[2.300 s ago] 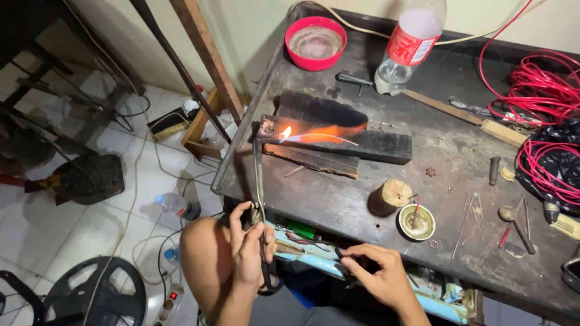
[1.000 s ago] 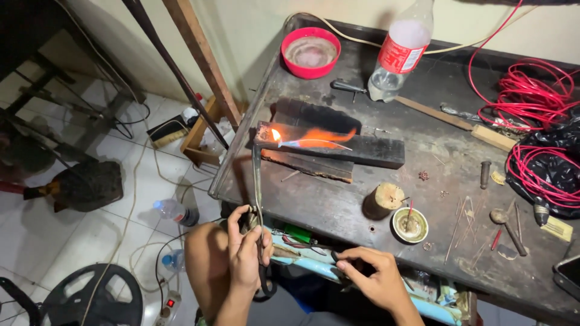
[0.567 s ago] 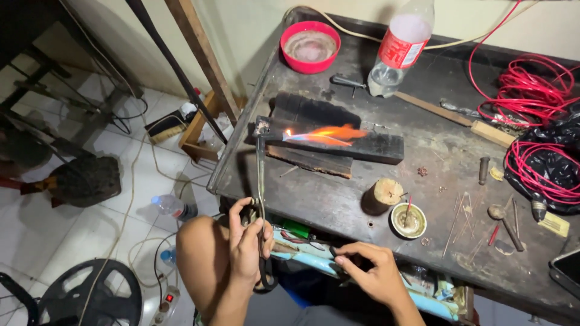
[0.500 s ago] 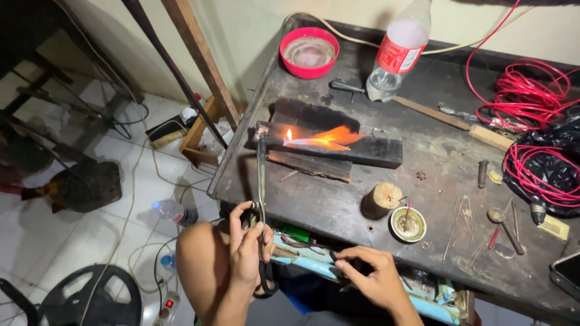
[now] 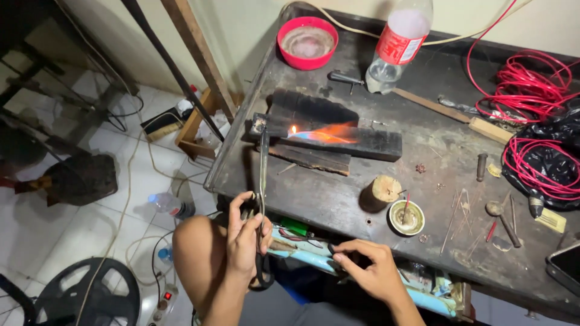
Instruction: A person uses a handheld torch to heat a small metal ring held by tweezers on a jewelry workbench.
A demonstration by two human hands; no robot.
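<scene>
My left hand [image 5: 246, 236] grips the handles of long black tongs [image 5: 262, 163]. The tongs reach forward, and their tip sits at the left end of a charred black block [image 5: 338, 140] on the dark workbench [image 5: 326, 199]. An orange and blue flame [image 5: 323, 133] runs along the block's top. My right hand [image 5: 365, 270] is at the bench's near edge, fingers closed on a small dark thing that I cannot make out. My bare knee [image 5: 196, 247] shows below the left hand.
On the bench: a red bowl [image 5: 307, 42], a clear plastic bottle [image 5: 396, 45], red wire coils [image 5: 531, 90], a black bag [image 5: 556, 151], a wooden stub [image 5: 382, 192], a small round tin [image 5: 406, 217], thin rods and a file. On the tiled floor: a bottle [image 5: 170, 204], cables, a black wheel [image 5: 96, 296].
The flame wavers and now lies longer along the block. Both hands and the tongs stay about where they were; the view shifts a little.
</scene>
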